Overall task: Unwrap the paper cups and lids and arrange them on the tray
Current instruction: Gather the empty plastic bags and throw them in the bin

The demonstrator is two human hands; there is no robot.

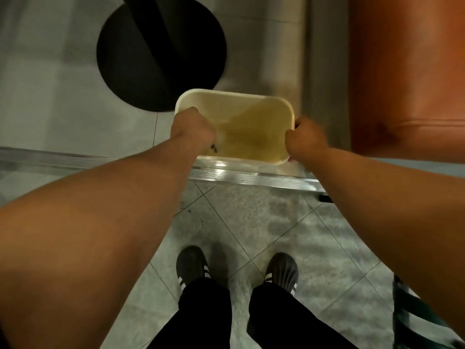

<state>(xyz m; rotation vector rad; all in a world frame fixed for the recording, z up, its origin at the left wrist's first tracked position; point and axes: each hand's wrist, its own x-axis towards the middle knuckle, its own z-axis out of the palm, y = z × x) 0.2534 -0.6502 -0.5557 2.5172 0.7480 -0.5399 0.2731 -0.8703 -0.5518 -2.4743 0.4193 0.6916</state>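
A cream, rectangular tray (pixel 234 95) with rounded corners and a yellowish inside hangs low above the floor, held at both short ends. My left hand (pixel 192 128) grips its left rim with the fingers curled over the edge. My right hand (pixel 305 139) grips the right rim the same way. A small dark speck lies inside the tray near my left hand. The tray holds nothing else. No paper cups or lids are in view.
A black round table base (pixel 161 54) with its dark post stands on the grey floor beyond the tray. An orange-brown padded seat (pixel 407 71) fills the right side. A metal floor strip (pixel 251 176) crosses below the tray. My two shoes stand on tiled floor below.
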